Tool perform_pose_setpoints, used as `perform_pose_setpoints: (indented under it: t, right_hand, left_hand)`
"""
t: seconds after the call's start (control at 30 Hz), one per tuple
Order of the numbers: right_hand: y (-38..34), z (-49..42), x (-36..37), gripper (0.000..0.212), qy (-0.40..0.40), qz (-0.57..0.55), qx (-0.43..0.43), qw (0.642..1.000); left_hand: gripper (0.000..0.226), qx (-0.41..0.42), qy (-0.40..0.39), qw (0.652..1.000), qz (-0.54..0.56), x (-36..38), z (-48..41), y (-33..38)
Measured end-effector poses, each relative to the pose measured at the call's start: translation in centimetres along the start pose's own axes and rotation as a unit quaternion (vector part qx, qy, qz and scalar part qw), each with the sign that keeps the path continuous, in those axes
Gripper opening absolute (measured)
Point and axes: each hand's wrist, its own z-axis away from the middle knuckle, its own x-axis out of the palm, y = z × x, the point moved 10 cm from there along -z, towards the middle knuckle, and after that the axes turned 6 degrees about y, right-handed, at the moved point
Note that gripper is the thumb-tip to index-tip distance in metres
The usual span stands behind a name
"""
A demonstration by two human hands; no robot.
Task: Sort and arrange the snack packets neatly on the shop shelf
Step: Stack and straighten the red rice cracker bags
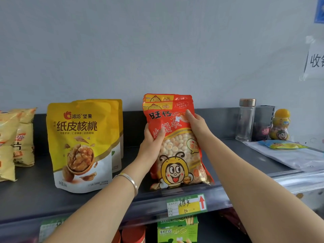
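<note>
Lower shelf: a green box (177, 229) and red lids (133, 235) stand below the shelf edge, partly hidden.
Price tag: a green and yellow tag (186, 204) with a red arrow sits on the front rail of the shelf (35, 195), directly below the red packets.
Left arm: a silver bangle (130, 181) circles the wrist.
Left hand (151, 144): grips the left edge of the front red packet; thumb (160, 133) lies on the front face, the other fingers are hidden behind the packet.
Right hand (196, 124): holds the upper right part of the same packet; fingers pressed together, thumb (190, 114) flat on the front, the remaining fingers wrap behind the right edge.
Red packets (175, 151): upright at the front middle of the shelf, base touching the front rail; at least one more identical packet stands directly behind, top edge showing above the first.
Walnut pouches (78, 146): yellow and white, upright, in a row front to back, just left of the left hand.
Chip bags (15, 142): yellow, at the far left edge, partly cut off.
Right end of shelf: a flat plastic sheet (287, 156) carries a small yellow and blue packet (282, 145).
Back right: a clear bottle (245, 120) with a metal cap, a grey box (263, 120) and a yellow jar (280, 125) stand near the wall (157, 41).
</note>
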Motion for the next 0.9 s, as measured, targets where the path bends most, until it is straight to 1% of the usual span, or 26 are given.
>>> perform_pose_setpoints:
  t: [0.07, 0.17, 0.2, 0.27, 0.33, 0.43, 0.5, 0.57, 0.67, 0.8, 0.9]
  right_hand:
    - [0.3, 0.0, -0.3, 0.047, 0.008, 0.022, 0.01, 1.0]
    - [0.2, 0.4, -1.2, 0.063, 0.045, 0.04, 0.006, 0.998]
    - [0.0, 0.5, -1.5, 0.066, 0.057, 0.045, 0.0, 0.997]
    - [-0.5, 0.8, -1.7, 0.066, 0.071, 0.064, -0.019, 0.995]
    - [-1.5, 1.1, -2.0, 0.066, 0.096, 0.125, -0.048, 0.986]
    - [-3.5, 2.0, -2.3, 0.057, 0.146, 0.246, -0.118, 0.951]
    - [-5.2, 3.3, -2.5, 0.05, 0.181, 0.292, -0.171, 0.923]
    - [-6.5, 4.6, -2.2, 0.045, 0.194, 0.312, -0.212, 0.906]
    - [-8.2, 6.2, -0.8, 0.039, 0.183, 0.34, -0.252, 0.887]
    - [-10.8, 8.8, 2.0, 0.035, 0.189, 0.384, -0.297, 0.853]
    - [-12.8, 11.0, 5.0, 0.033, 0.192, 0.393, -0.333, 0.836]
  left_hand:
    - [0.082, -0.01, 0.006, 1.0, 0.022, -0.1, -0.1, -0.2]
    - [0.088, 0.0, 0.039, 0.999, 0.015, -0.7, 0.2, 0.2]
    - [0.088, 0.007, 0.051, 0.999, 0.003, -0.9, 0.4, 0.5]
    - [0.083, 0.011, 0.069, 0.997, -0.03, -1.5, 0.5, 0.9]
    - [0.079, 0.029, 0.095, 0.993, -0.07, -2.2, 0.5, 1.4]
    - [0.071, 0.109, 0.137, 0.974, -0.144, -3.0, 0.7, 3.3]
    - [0.062, 0.145, 0.144, 0.962, -0.181, -3.2, 1.1, 4.8]
    - [0.05, 0.171, 0.14, 0.955, -0.199, -3.3, 1.7, 6.4]
    - [0.037, 0.217, 0.117, 0.943, -0.223, -3.5, 2.9, 8.8]
    - [0.03, 0.299, 0.101, 0.911, -0.266, -5.6, 5.0, 12.3]
    - [0.027, 0.348, 0.111, 0.88, -0.303, -9.0, 6.6, 14.5]
